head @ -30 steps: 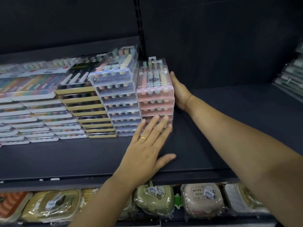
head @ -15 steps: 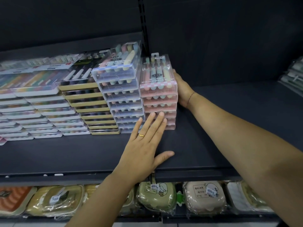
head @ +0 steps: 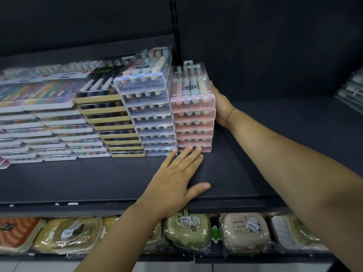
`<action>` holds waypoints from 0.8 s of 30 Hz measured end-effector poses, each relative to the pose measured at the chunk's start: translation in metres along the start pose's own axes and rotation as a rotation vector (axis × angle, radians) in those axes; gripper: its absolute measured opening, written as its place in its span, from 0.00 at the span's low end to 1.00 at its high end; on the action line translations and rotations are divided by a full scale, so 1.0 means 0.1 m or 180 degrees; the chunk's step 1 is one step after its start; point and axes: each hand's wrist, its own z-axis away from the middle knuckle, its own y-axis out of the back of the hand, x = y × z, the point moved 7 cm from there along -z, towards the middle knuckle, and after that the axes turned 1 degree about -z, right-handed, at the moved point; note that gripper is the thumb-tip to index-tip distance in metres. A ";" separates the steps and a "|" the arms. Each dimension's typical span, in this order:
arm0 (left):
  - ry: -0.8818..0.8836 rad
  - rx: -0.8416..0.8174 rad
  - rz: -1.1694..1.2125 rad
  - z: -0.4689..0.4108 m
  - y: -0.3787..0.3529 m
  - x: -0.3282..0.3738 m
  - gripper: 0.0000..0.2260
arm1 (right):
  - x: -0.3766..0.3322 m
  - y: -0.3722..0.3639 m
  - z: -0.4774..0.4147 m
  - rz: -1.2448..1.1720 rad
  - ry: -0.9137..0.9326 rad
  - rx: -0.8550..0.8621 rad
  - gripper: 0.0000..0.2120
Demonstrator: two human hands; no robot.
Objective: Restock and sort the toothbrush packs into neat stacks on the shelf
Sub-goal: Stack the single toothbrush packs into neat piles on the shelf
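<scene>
The stack of pink toothbrush packs (head: 193, 122) stands on the dark shelf (head: 78, 179) between the two hands. The left hand (head: 174, 185) lies flat and spread on the shelf in front of it, fingertips touching the bottom pack's front edge. The right hand (head: 221, 105) presses its flat palm against the stack's right side, with the fingers partly hidden behind it. The packs are clear plastic boxes with pink checked bases, each showing pastel brush handles. The stack sits flush against a taller stack of clear blue-edged packs (head: 151, 114) on its left.
</scene>
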 end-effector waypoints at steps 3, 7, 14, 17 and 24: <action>-0.0047 0.0023 0.0056 0.00 0.02 0.01 0.39 | 0.00 -0.01 0.04 0.0071 -0.0041 -0.0052 0.41; -0.0076 0.0379 0.0109 0.00 0.14 0.06 0.34 | -0.01 0.06 0.26 0.0265 0.0022 0.0031 0.44; -0.0373 0.0497 0.0816 -0.35 0.14 0.73 0.37 | -0.50 0.92 1.61 0.1460 0.0517 0.0877 0.22; -0.0293 0.0167 0.1476 -0.79 0.09 1.25 0.36 | -0.74 1.59 2.34 0.1862 0.0853 0.1403 0.16; -0.0173 -0.0244 0.2550 -1.91 -0.09 2.49 0.30 | -0.76 3.19 3.55 0.1666 0.1006 0.3380 0.11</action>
